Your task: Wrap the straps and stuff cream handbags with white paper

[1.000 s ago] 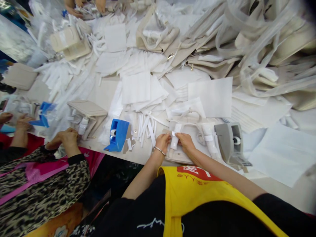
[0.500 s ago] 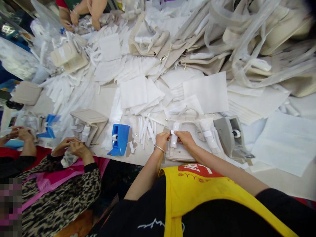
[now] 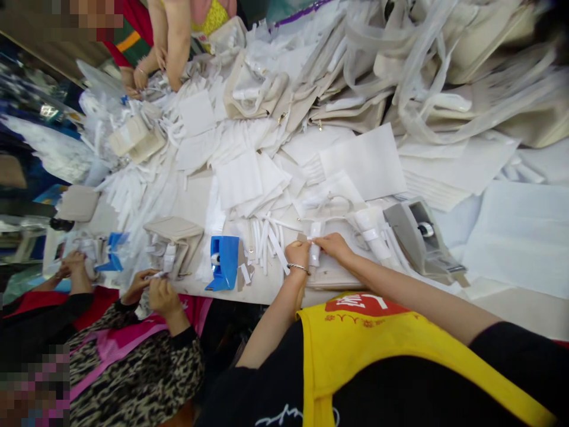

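A cream handbag (image 3: 331,276) lies flat at the table's near edge in front of me. Its near strap is wrapped in a white foam strip (image 3: 315,237). My left hand (image 3: 297,255), a thin bracelet on the wrist, pinches this wrapped strap from the left. My right hand (image 3: 334,246) pinches it from the right, and the fingertips of both meet on the strip. A second wrapped strap (image 3: 368,228) stands to the right. Loose white foam strips (image 3: 267,237) lie just left of my hands.
A grey tape dispenser (image 3: 420,237) sits right of the bag, a blue one (image 3: 224,261) to the left. White foam sheets (image 3: 360,163) cover the middle; cream bags (image 3: 444,71) pile at the back right. A person in a leopard-print sleeve (image 3: 151,290) works at my left, others beyond.
My hands stay closed on the wrapped strap with only small finger shifts. The view has tilted up and turned. The person at my left has drawn both hands off the table toward their body.
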Motion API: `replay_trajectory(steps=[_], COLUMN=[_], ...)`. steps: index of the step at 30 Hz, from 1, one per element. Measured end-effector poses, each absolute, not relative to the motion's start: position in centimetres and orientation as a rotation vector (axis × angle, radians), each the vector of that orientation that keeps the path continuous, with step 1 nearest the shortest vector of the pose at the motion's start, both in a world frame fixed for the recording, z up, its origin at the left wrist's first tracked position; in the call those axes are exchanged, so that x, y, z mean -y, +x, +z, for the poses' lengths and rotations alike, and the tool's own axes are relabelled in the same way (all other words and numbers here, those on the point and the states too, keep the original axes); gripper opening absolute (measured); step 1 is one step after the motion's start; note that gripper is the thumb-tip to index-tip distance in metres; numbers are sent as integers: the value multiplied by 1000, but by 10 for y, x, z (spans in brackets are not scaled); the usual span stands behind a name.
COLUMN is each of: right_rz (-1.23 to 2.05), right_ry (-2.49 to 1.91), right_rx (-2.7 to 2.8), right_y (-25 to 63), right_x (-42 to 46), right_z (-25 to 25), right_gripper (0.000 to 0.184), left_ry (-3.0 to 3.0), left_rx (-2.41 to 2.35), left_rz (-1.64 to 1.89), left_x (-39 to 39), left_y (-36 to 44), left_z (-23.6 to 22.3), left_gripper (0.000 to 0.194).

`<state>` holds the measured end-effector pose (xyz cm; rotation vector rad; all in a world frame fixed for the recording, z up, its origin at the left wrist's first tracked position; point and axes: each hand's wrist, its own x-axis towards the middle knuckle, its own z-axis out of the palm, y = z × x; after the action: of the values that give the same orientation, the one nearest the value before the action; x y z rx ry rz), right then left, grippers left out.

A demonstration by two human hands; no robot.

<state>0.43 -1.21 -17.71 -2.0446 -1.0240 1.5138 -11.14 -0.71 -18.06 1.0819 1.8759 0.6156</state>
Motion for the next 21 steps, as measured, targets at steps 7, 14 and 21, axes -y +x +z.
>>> replay_trajectory(steps=[7, 14, 21], right_rz=[1619, 1692, 1758], right_ry=[-2117, -2131, -1995], right_rx=[1201, 1106, 936], right_y=[17, 13, 13], right_x=[-5, -3, -8], right_z=[-169, -180, -184], right_gripper=[32, 26, 24], left_ry=[1537, 2089, 2379], left_rx=[-2098, -2097, -1950], left_rz=[421, 158, -119], left_x=[15, 31, 40], left_y=[-96, -84, -72], left_z=[-161, -155, -146], left_gripper=[30, 26, 25])
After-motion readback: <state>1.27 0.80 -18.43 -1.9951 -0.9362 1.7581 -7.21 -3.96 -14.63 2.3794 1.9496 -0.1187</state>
